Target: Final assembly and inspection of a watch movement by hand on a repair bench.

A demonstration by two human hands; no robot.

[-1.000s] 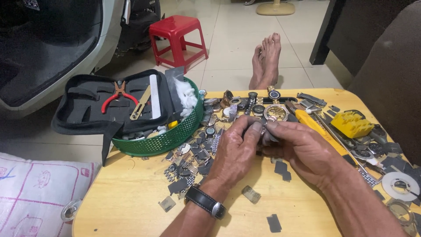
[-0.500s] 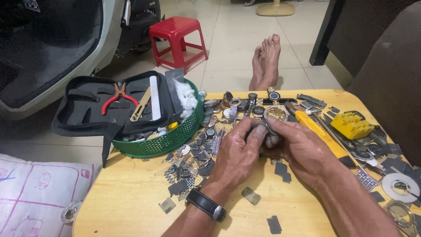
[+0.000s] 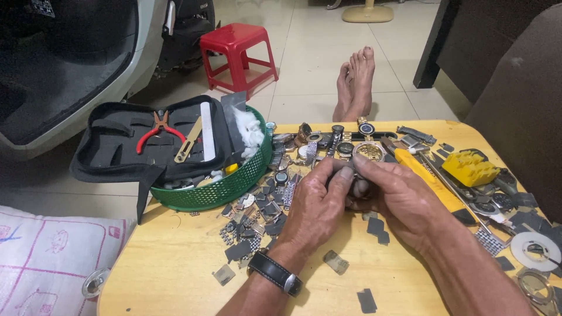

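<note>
I had a small metal watch part [image 3: 353, 186] pinched between both hands at the middle of the desk [image 3: 175, 263], my left hand [image 3: 319, 208] closed on it from nine o'clock and my right hand [image 3: 401, 202] closed on it from three. It seemed light, stiff and slick, easily dropped, best held by its rim with fingertips. Loose watches [image 3: 339, 143] lay at twelve o'clock, scattered strap links [image 3: 257, 216] at nine, a yellow tool [image 3: 471, 168] at two, and a green basket [image 3: 228, 187] at ten. Bare desk lay at seven o'clock, its edge close beyond; elsewhere clutter crowded any sweep.
</note>
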